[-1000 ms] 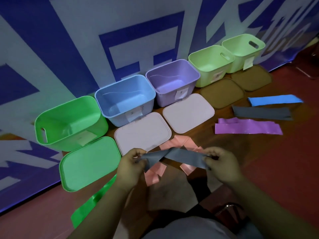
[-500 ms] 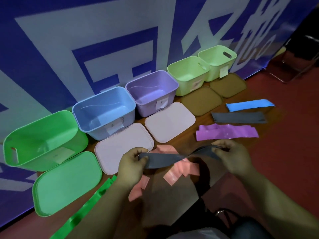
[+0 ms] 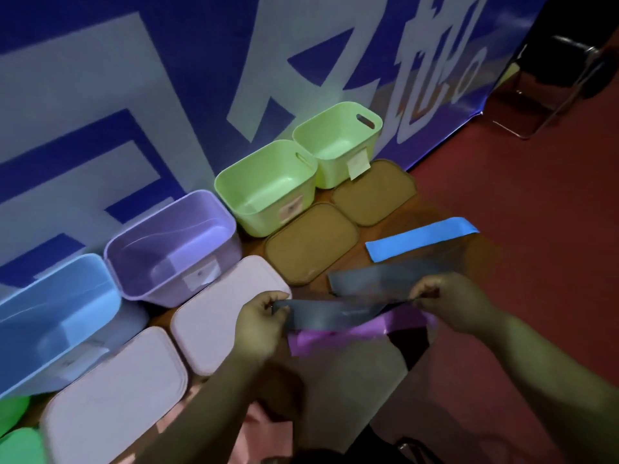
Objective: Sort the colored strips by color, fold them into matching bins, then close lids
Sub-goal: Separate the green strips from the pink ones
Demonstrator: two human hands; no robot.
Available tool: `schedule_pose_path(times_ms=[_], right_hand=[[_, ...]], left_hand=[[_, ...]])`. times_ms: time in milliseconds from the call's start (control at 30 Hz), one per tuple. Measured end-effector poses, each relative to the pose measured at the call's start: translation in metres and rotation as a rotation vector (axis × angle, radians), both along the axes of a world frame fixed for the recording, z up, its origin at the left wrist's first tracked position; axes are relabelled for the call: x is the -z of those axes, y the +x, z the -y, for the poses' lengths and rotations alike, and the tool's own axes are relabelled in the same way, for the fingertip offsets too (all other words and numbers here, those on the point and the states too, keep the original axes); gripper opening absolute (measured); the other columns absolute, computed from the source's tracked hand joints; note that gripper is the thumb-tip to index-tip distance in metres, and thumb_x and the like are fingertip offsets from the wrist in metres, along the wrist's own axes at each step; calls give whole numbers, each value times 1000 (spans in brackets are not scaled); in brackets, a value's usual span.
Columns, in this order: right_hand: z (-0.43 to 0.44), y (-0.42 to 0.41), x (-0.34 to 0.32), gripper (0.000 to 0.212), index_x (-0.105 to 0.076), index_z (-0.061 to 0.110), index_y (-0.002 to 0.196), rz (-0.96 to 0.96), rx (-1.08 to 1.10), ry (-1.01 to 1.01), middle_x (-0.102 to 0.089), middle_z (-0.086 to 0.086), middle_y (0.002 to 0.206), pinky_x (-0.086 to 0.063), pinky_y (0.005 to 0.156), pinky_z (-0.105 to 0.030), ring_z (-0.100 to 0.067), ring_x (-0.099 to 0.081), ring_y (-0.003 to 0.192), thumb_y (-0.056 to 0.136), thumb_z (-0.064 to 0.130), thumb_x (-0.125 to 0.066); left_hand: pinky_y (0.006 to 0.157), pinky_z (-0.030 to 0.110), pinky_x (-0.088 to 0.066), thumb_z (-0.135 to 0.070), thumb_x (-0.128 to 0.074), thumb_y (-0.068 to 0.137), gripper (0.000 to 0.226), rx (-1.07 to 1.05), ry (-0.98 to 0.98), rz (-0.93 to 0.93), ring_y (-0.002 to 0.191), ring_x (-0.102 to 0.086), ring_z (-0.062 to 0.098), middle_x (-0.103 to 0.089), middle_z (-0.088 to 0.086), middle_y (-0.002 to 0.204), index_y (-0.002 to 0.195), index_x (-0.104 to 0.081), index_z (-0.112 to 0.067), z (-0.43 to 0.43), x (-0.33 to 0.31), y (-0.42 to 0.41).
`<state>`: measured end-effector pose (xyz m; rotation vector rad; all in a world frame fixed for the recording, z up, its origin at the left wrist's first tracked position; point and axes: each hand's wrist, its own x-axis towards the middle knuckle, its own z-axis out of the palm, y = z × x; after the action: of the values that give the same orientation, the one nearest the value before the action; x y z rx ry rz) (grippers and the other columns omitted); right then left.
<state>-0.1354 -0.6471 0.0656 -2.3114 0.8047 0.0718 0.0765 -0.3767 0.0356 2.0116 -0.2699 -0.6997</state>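
L hand [image 3: 259, 324] and R hand [image 3: 449, 304] each pinch an end of a grey strip [image 3: 335, 314], which spans between them above a purple strip [image 3: 368, 331]. At 12 o'clock from the hands: 2nd grey strip [image 3: 378, 279] on floor; blue strip [image 3: 422, 237] at 1. Pale lid [image 3: 227, 316] at 9; purple bin [image 3: 170, 246] at 10; lt-green bin [image 3: 268, 185] at 12. Red floor [image 3: 536, 229]; blue-white banner [image 3: 100, 95] behind.

Grey strip [image 3: 335, 314] aloft over purple strip [image 3: 338, 341]

On the red floor [image 3: 536, 296] stand a blue bin [image 3: 50, 313], a purple bin [image 3: 167, 249] and two light green bins [image 3: 268, 189] (a row from lower left to upper centre). Before them lie two pale lids [image 3: 227, 313] and two brown lids [image 3: 311, 242]. At the right lie a blue strip [image 3: 422, 237], a grey strip [image 3: 365, 277] and a purple strip [image 3: 335, 338].
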Motion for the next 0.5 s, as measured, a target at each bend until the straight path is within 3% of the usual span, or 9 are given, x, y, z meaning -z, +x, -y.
schedule_pose_path(times_ms=[100, 233, 300, 400, 500], right_hand=[[49, -2, 3, 20, -74, 26, 72, 2, 20, -84, -70, 14, 73, -44, 64, -14, -2, -64, 69, 76, 7, -80], [99, -10, 16, 17, -75, 18, 73, 22, 64, -196, -69, 8, 70, -47, 66, -24, -18, -65, 69, 71, 1, -79], [115, -16, 31, 18, -76, 19, 78, -24, 58, -230, -74, 2, 77, -48, 68, -25, -23, -69, 73, 68, 4, -79], [114, -26, 49, 8, -73, 18, 86, -127, 68, -140, -72, 0, 82, -43, 61, -26, -21, -66, 75, 78, 20, -74], [90, -27, 58, 16, -71, 20, 92, -94, 183, -52, -68, 4, 85, -38, 58, -22, -16, -61, 76, 78, 22, -76]], left_hand=[[63, 5, -48, 2, -61, 91, 20, 59, 5, -15, 77, -65, -2, -71, -6, 89, 100, -69, -15, 55, 5, 1], [64, 6, -47, -1, -63, 89, 23, 144, 39, 17, 71, -65, -5, -71, -5, 87, 97, -68, -22, 112, 13, 4], [72, 16, -51, -3, -63, 88, 26, 219, 64, 24, 77, -66, 2, -72, -8, 88, 92, -67, -28, 130, 18, 5], [83, 27, -55, -14, -65, 80, 27, 335, 111, 25, 83, -66, -2, -71, -27, 93, 88, -66, -39, 129, 26, 7], [82, 50, -59, -39, -67, 66, 29, 291, 138, -21, 86, -71, 20, -72, -9, 97, 94, -68, -48, 108, 26, 5]])
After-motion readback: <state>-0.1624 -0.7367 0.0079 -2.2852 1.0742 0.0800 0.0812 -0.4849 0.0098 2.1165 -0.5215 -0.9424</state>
